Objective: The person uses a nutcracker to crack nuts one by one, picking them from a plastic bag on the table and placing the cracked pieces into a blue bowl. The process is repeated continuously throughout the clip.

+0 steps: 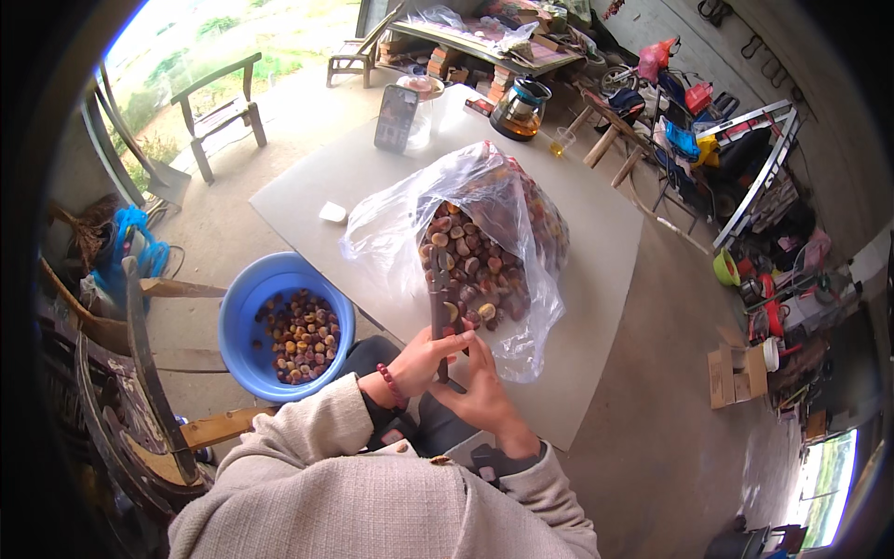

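Note:
Both hands meet at the near edge of a pale table (601,279). My left hand (419,360), with a dark red bead bracelet at the wrist, grips a dark hand tool (438,286) with two handles, which looks like pliers or shears. My right hand (482,391) is beside it, fingers near the tool's handles; whether it holds anything cannot be told. Beyond the hands lies a clear plastic bag (391,209), its mouth spread towards me, full of brown chestnut-like nuts (471,265). A blue plastic basin (234,335) at the left holds more such nuts (304,349).
A phone (396,119) stands upright at the table's far side, near a glass teapot (520,108) and a small clear cup (561,142) of yellowish liquid. A small white object (333,212) lies at the left edge. Wooden chairs (185,426) are on the left; a cardboard box (737,377) is at the right.

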A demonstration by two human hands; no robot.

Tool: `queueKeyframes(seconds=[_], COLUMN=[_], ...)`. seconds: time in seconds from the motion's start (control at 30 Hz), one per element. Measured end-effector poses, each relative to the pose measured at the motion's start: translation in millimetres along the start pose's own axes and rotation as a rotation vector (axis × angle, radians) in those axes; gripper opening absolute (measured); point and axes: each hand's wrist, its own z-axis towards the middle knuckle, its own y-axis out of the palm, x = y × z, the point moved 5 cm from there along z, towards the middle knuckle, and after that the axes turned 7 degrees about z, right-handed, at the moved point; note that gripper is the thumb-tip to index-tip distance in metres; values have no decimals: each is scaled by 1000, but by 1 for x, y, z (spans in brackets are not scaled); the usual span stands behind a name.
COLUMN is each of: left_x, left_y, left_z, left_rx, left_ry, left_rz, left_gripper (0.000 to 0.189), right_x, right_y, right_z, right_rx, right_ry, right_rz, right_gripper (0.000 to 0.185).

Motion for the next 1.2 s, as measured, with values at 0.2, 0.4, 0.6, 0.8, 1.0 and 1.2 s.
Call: queueKeyframes(seconds=[0.2, 0.4, 0.6, 0.8, 1.0, 1.2], left_x=[6, -1, 5, 15, 16, 15], left_y=[-11, 14, 30, 35, 36, 39], left_z=[-2, -8, 1, -7, -11, -13], left_rx=[67, 186, 152, 266, 302, 253], left_ry=[213, 488, 642, 805, 819, 804], left_rz=[35, 660, 1084, 1150, 1152, 1027], left_gripper=[23, 29, 63, 55, 67, 69], right_x=[3, -10, -17, -9, -11, -34], right_y=[-42, -21, -10, -21, -39, -49], right_z=[-4, 18, 23, 24, 34, 29], right_rx=[137, 275, 484, 679, 622, 554], right_ry=[172, 48, 34, 14, -31, -87], right_rz=[316, 755, 803, 766, 824, 688], right_gripper=[82, 74, 53, 33, 27, 33])
